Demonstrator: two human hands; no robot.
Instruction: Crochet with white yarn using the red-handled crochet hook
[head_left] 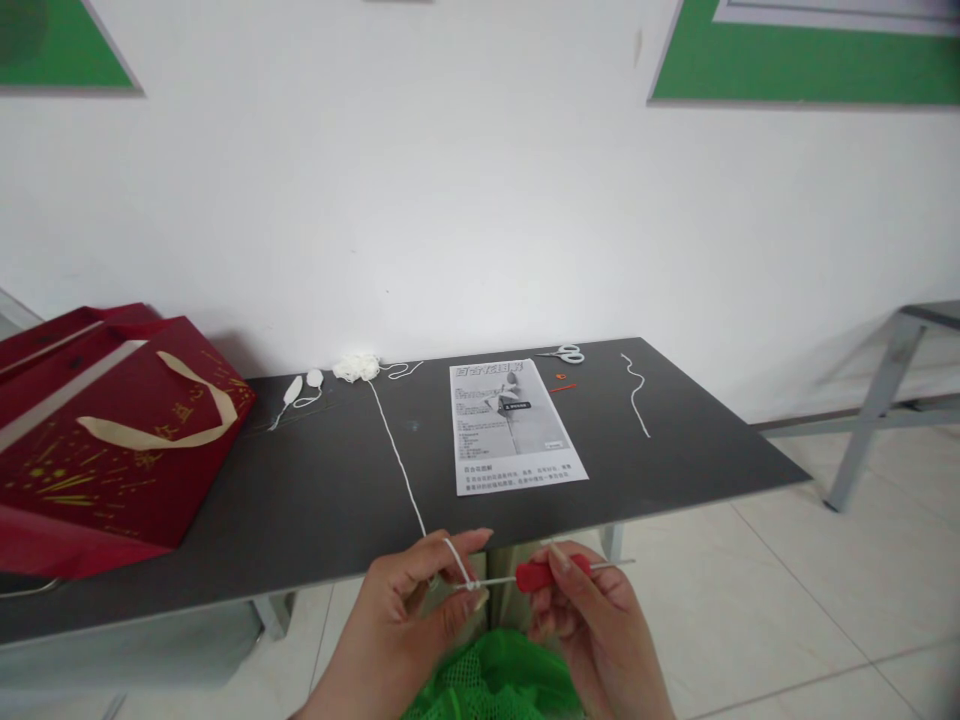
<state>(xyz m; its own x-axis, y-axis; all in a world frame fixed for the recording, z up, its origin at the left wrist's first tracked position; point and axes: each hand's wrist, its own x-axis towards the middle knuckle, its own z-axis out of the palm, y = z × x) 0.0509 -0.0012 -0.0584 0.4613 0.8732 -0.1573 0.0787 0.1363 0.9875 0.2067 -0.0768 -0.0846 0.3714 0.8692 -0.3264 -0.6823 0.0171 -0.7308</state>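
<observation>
My right hand [592, 610] is closed around the red grip of a crochet hook [534, 575], whose thin metal shaft points left. At the tip of the hook, my left hand [420, 600] pinches a small bit of white yarn between thumb and fingers. A strand passes over the raised left index finger. From there the white yarn [397, 455] runs up across the table to a loose white yarn bundle [357, 367] near the wall. Both hands are in front of the table's near edge, close together.
A dark table [337, 520] stands against the wall. On it lie a printed sheet [517, 475], scissors [571, 353], a small red stick [562, 387], a loose yarn piece [636, 400] and two white crocheted pieces [293, 389]. Red gift bags [135, 440] occupy the left end.
</observation>
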